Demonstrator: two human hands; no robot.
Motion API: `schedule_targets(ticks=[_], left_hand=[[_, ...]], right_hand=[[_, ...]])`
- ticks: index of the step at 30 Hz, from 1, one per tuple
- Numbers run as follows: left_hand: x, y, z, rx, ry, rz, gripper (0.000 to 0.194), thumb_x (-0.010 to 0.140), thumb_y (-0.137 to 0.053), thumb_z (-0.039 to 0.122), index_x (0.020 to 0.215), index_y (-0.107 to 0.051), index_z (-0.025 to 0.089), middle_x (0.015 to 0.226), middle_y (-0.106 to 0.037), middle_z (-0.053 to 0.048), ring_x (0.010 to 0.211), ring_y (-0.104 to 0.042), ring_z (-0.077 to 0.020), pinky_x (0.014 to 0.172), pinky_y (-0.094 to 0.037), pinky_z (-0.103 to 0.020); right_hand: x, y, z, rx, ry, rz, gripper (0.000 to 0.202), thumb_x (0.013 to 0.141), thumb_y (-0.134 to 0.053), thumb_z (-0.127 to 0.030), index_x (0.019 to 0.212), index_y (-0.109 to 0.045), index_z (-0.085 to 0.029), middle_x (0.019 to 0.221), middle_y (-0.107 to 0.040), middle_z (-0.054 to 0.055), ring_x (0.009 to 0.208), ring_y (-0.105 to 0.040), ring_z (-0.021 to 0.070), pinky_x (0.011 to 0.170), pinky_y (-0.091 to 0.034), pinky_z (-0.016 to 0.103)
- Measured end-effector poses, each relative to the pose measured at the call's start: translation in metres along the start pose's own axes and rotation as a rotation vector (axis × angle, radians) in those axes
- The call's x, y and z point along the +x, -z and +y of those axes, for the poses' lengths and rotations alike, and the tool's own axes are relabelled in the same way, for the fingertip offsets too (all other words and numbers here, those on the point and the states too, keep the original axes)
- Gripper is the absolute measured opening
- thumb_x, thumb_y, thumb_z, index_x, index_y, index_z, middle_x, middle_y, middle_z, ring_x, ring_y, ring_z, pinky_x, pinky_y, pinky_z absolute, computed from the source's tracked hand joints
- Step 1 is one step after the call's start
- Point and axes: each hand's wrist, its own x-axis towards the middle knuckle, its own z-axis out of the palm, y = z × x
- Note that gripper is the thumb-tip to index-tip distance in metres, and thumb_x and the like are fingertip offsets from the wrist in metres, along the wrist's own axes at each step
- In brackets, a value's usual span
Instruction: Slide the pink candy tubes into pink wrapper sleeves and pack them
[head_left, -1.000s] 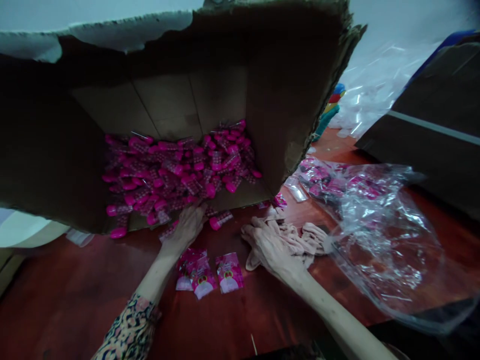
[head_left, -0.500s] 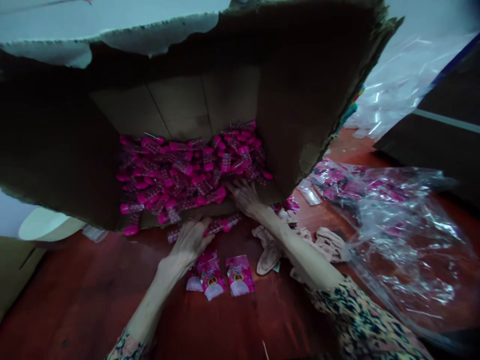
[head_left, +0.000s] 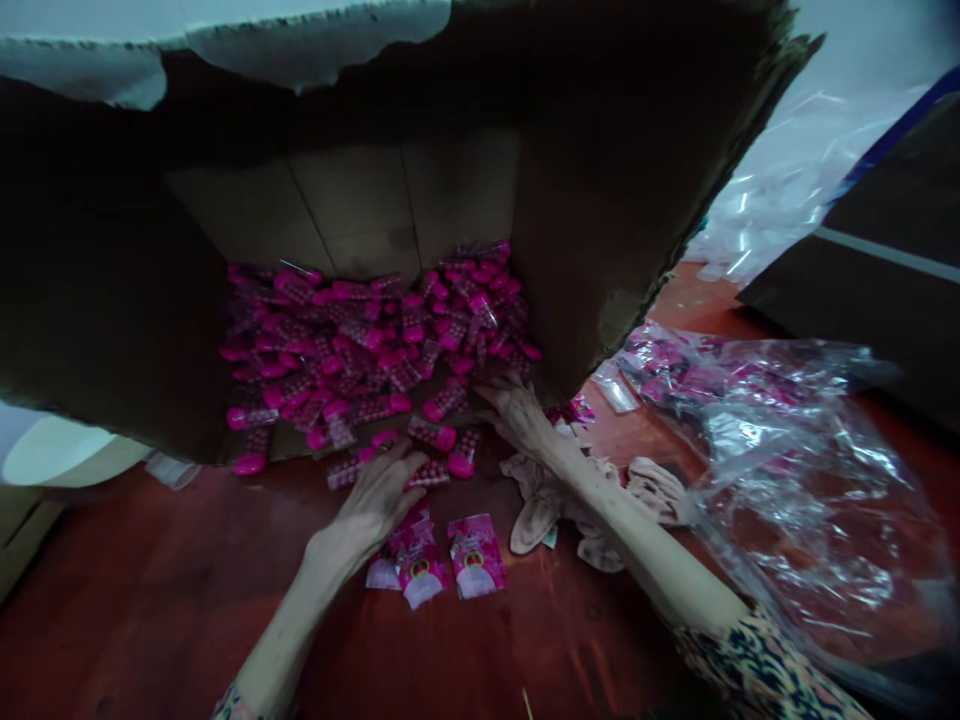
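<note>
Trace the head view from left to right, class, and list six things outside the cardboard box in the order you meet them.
Pale bowl, clear plastic piece, overlapping pink packets, single pink packet, beige cloth, clear plastic bag.

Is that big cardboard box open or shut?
Open: the cardboard box shows its inside through a wide mouth, with a heap of small pink-capped containers plainly visible within.

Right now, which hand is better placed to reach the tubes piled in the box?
Probably your right hand: it is at the opening of the box, beside the piled tubes, whereas your left hand is over loose tubes outside.
</note>
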Motion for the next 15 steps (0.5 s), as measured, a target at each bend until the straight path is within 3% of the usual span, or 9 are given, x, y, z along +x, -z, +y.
schedule_targets(ticks=[3,7,11,15], left_hand=[[0.005,-0.014,-0.004,-0.002,-0.016,0.036,0.035,0.086,-0.042,0.019,0.12,-0.051,0.015,0.13,-0.051,-0.016,0.123,-0.044,-0.0265,0.099,-0.037,-0.042],[0.018,-0.023,-0.004,-0.142,0.0,0.026,0.04,0.08,-0.042,0.008,0.117,-0.055,0.021,0.131,-0.051,-0.011,0.123,-0.044,-0.0248,0.099,-0.037,-0.041],[0.028,-0.019,0.003,-0.303,0.056,0.031,0.044,0.072,-0.038,0.0,0.102,-0.063,0.02,0.118,-0.059,-0.007,0.111,-0.053,-0.0207,0.094,-0.04,-0.036],[0.023,-0.012,0.002,-0.322,0.127,0.1,0.035,0.075,-0.04,0.006,0.098,-0.063,0.018,0.106,-0.064,-0.008,0.1,-0.058,-0.0203,0.088,-0.043,-0.035]], right_hand=[[-0.006,0.008,-0.011,0.025,-0.015,0.044,0.032,0.084,-0.052,-0.02,0.115,-0.06,-0.018,0.112,-0.06,0.014,0.11,-0.043,0.0312,0.088,-0.034,0.046],[-0.034,0.022,-0.022,0.061,-0.023,0.094,0.029,0.086,-0.048,-0.019,0.11,-0.063,-0.014,0.106,-0.06,0.014,0.102,-0.046,0.0282,0.084,-0.038,0.039],[-0.073,0.027,-0.028,0.089,-0.027,0.098,0.024,0.086,-0.049,-0.018,0.105,-0.064,-0.015,0.101,-0.062,0.011,0.093,-0.048,0.0252,0.08,-0.04,0.035],[-0.094,0.025,-0.042,0.088,-0.059,0.098,0.02,0.089,-0.046,-0.019,0.096,-0.065,-0.015,0.092,-0.064,0.01,0.088,-0.049,0.0242,0.078,-0.04,0.035]])
